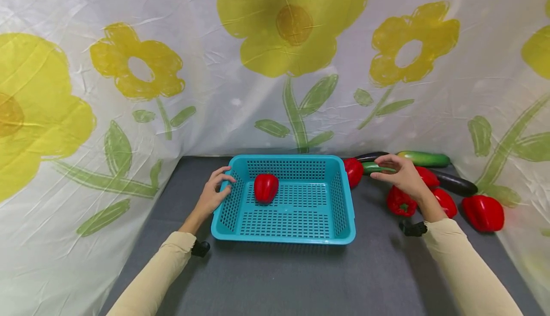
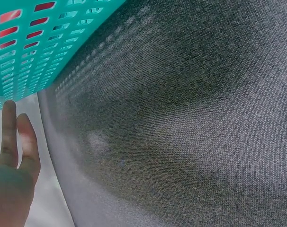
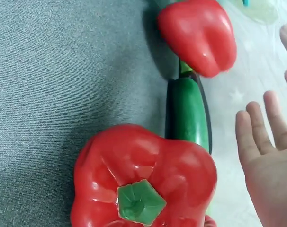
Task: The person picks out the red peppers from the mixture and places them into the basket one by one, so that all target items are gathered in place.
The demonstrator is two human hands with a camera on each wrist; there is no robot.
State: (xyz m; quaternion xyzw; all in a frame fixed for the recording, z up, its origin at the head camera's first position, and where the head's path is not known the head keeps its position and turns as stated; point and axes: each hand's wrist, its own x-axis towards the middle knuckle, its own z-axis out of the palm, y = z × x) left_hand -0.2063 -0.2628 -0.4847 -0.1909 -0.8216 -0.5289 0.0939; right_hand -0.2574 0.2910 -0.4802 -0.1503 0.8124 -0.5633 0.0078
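A turquoise plastic basket (image 1: 283, 240) with slotted walls stands mid-table, one red bell pepper (image 1: 266, 188) inside it. At its left rim is my left hand (image 1: 211, 195), its fingers loosely bent over the edge; two of them look straight in the left wrist view. My right hand (image 1: 404, 176) hovers above the vegetables right of the basket, fingers spread and holding nothing. Below it lies a red bell pepper with a green stem (image 3: 141, 201). A green cucumber (image 3: 188, 111) stretches from there toward another red pepper (image 3: 200, 35) by the basket's right wall.
More red peppers (image 1: 483, 213) lie at the right, with a dark eggplant (image 1: 455, 183) beside them. Along the back are a light-tipped green vegetable (image 1: 425, 158) and another dark one (image 1: 370, 156). A flower-painted cloth (image 1: 240, 115) hangs behind the dark grey table (image 1: 275, 278).
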